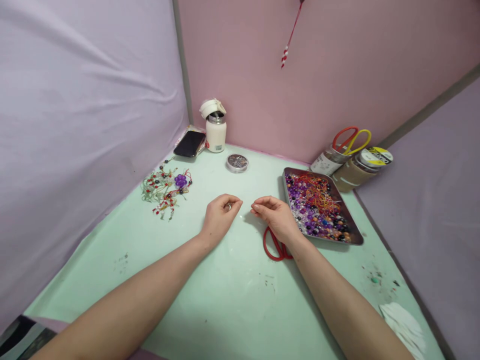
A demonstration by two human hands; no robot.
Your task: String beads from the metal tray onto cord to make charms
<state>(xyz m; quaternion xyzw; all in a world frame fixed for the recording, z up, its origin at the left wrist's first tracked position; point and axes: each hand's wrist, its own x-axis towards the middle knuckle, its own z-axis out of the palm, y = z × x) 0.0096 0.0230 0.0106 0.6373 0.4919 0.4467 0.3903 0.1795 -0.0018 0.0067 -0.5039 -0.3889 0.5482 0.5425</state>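
My left hand (221,215) is closed in a pinch over the middle of the table, thumb and forefinger pressed together. Facing it across a small gap, my right hand (275,215) is pinched too. Whatever is between the fingertips of either hand is too small to make out. Partly under my right hand and wrist lie scissors with red handles (270,251); their blades are hidden. To the right stands a metal tray (354,232) holding purple, clear, black and orange beads (311,212) and a tangle of red and orange cords (322,192).
Strung beads with a purple flower (180,180) lie at left. Behind are a phone (190,144), a white flask (216,134) with its lid up, and a round clear case (237,163). Jars (356,175) stand back right, one holding scissors (352,140). White cloth (403,325) lies front right.
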